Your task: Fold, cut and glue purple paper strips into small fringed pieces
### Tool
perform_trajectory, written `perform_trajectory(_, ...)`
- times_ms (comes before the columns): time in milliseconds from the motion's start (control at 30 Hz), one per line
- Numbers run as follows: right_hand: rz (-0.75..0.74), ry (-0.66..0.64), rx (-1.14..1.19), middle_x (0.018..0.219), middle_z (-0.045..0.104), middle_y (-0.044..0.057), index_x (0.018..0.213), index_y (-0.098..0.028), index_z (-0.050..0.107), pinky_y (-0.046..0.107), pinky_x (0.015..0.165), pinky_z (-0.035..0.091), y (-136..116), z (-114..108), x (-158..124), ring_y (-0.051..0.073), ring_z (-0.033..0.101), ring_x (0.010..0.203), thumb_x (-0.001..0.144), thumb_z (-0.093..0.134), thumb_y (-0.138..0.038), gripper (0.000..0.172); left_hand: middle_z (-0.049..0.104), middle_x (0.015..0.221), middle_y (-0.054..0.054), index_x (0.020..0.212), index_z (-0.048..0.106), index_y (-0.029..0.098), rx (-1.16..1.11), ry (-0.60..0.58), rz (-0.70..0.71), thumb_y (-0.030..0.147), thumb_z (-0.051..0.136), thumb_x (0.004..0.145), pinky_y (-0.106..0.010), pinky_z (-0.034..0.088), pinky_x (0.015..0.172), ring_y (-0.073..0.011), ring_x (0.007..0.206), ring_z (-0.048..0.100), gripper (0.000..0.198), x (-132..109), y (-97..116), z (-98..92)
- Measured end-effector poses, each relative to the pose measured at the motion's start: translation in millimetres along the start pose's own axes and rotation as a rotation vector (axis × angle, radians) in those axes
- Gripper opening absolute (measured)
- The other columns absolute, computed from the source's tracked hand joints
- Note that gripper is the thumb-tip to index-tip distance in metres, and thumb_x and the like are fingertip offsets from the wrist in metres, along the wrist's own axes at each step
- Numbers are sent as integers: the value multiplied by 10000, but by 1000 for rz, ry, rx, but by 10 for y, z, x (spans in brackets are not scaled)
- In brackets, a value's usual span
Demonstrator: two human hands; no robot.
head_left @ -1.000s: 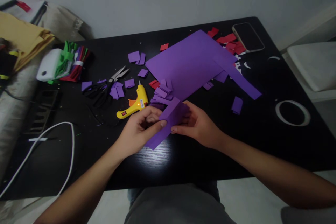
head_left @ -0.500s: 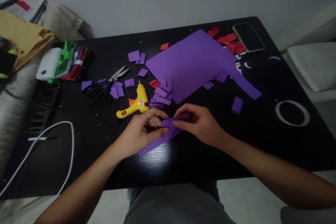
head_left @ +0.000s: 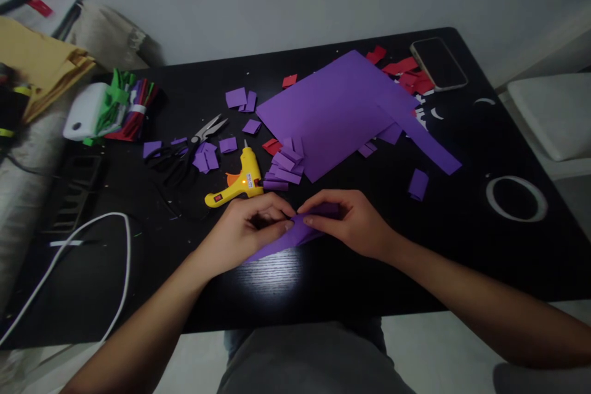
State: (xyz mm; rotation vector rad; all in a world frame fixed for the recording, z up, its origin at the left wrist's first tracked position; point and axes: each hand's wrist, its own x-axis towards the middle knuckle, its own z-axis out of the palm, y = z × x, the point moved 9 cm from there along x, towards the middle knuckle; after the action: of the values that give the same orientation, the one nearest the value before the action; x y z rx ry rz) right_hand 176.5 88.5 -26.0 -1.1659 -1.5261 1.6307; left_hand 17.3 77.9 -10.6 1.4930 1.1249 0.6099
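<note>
A purple paper strip point(head_left: 301, 232) is pinched between both hands above the front part of the black table. My left hand point(head_left: 252, 228) grips it with thumb and fingers closed, its tail slanting down to the left. My right hand point(head_left: 351, 218) pinches the strip near a folded part, fingertips close to those of the left. Just beyond the left hand lies a yellow glue gun point(head_left: 240, 183) with a lit orange light. Beside its nozzle is a pile of folded purple paper pieces point(head_left: 286, 163). A large purple sheet point(head_left: 327, 114) lies farther back.
Black-handled scissors point(head_left: 203, 135) lie left of the glue gun among small purple pieces. A phone point(head_left: 438, 63) and red scraps point(head_left: 410, 74) sit at the back right, a tape roll ring point(head_left: 516, 199) at the right. A white cable point(head_left: 127, 258) loops at left.
My right hand's fingers have slid slightly left toward the left fingertips. The strip has turned a little flatter, its left tail now higher. Both hands keep hold of it.
</note>
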Motion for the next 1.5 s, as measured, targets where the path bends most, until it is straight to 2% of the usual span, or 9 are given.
perform_trajectory(233, 18, -29, 105, 963, 838, 21, 894, -241, 846, 365, 939, 581, -17, -26, 4, 213, 765, 973, 834, 745, -190, 128, 796, 859, -48, 1018, 839, 205, -39, -59, -1, 225, 766, 902, -226, 550, 624, -145, 719, 705, 138, -5, 54, -30)
perform_trajectory(367, 109, -84, 244, 1018, 821, 53, 971, -207, 836, 350, 821, 631, 45, 24, -16, 216, 764, 943, 893, 730, -301, 162, 824, 887, -56, 957, 863, 215, 5, -32, 66, 161, 753, 882, -251, 594, 709, -172, 789, 748, 143, 6, 117, -97)
perform_trajectory(467, 159, -78, 302, 959, 800, 51, 977, -191, 814, 333, 746, 649, 90, 61, -23, 194, 751, 843, 837, 845, -409, 262, 828, 894, -63, 925, 865, 214, 45, -15, 110, 139, 740, 875, -264, 601, 738, -186, 819, 761, 154, 9, 161, -120)
perform_trajectory(567, 171, -84, 260, 855, 792, 34, 955, -183, 806, 320, 716, 637, 107, 94, -21, 171, 734, 741, 748, 934, -392, 321, 824, 887, -62, 945, 859, 218, 88, -22, 144, 149, 733, 890, -273, 593, 735, -186, 810, 753, 153, -1, 195, -111)
perform_trajectory(700, 115, -64, 147, 826, 806, 30, 945, -188, 828, 320, 720, 607, 64, 56, -12, 169, 733, 708, 789, 906, -374, 254, 795, 897, -53, 947, 792, 196, 76, -49, 123, 164, 698, 924, -261, 580, 756, -168, 828, 736, 101, -27, 199, -98)
perform_trajectory(800, 38, -20, 31, 881, 830, 23, 946, -223, 845, 334, 782, 597, -8, -5, -13, 190, 760, 784, 835, 864, -338, 161, 749, 922, -39, 1039, 704, 191, 18, -55, 64, 210, 692, 938, -243, 568, 729, -159, 836, 718, 104, -37, 166, -111)
perform_trajectory(900, -31, -10, -76, 933, 849, 10, 943, -256, 855, 344, 852, 581, -81, -10, -25, 214, 781, 893, 856, 842, -317, 107, 749, 965, -39, 1109, 722, 197, 100, -102, 49, 293, 691, 970, -246, 560, 769, -161, 876, 713, 172, -33, 138, -70)
perform_trajectory(1033, -61, -11, -137, 939, 856, 1, 954, -262, 860, 324, 820, 567, -107, 12, -38, 211, 788, 891, 881, 821, -301, 92, 783, 926, -31, 1055, 788, 206, 194, -166, 38, 346, 648, 1016, -241, 535, 748, -154, 838, 708, 202, -24, 71, 19)
perform_trajectory(1500, -87, -24, -204, 869, 833, -12, 925, -210, 834, 246, 766, 547, -111, 36, -48, 154, 766, 823, 898, 802, -252, 60, 752, 741, 5, 882, 796, 164, 210, -113, 84, 218, 711, 934, -193, 479, 620, -98, 653, 640, 113, -22, 93, 50)
